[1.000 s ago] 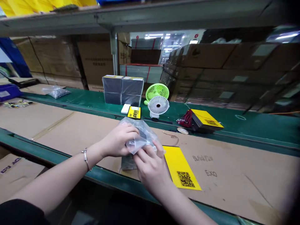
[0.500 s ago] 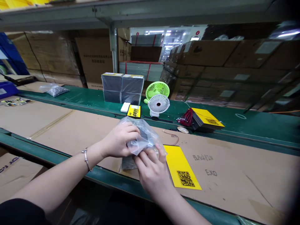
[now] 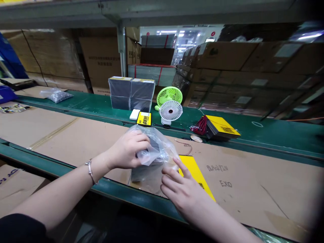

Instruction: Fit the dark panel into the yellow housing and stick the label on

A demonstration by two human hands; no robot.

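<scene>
A clear plastic bag (image 3: 162, 143) lies loosely over a dark grey box (image 3: 143, 173) on the cardboard-covered bench. My left hand (image 3: 129, 148) is closed on a gathered fold at the bag's near edge. At the bag's right side is my right hand (image 3: 179, 185), its index finger stretched out and apart from the others, fingertips against the film. Its thumb is hidden. A yellow card (image 3: 198, 175) with a printed code lies partly under that hand.
Behind the bag stand wrapped dark boxes (image 3: 131, 94), a white fan (image 3: 170, 111) and a green fan (image 3: 168, 92). A stack of yellow-topped cards (image 3: 221, 126) with red wires (image 3: 199, 125) sits right. A bag of small parts (image 3: 59, 96) lies left. A shelf beam (image 3: 162, 13) crosses above.
My right hand has moved right, from the bag's front opening to its right side, and its fingers have spread. More of the box front shows. My left hand keeps its hold.
</scene>
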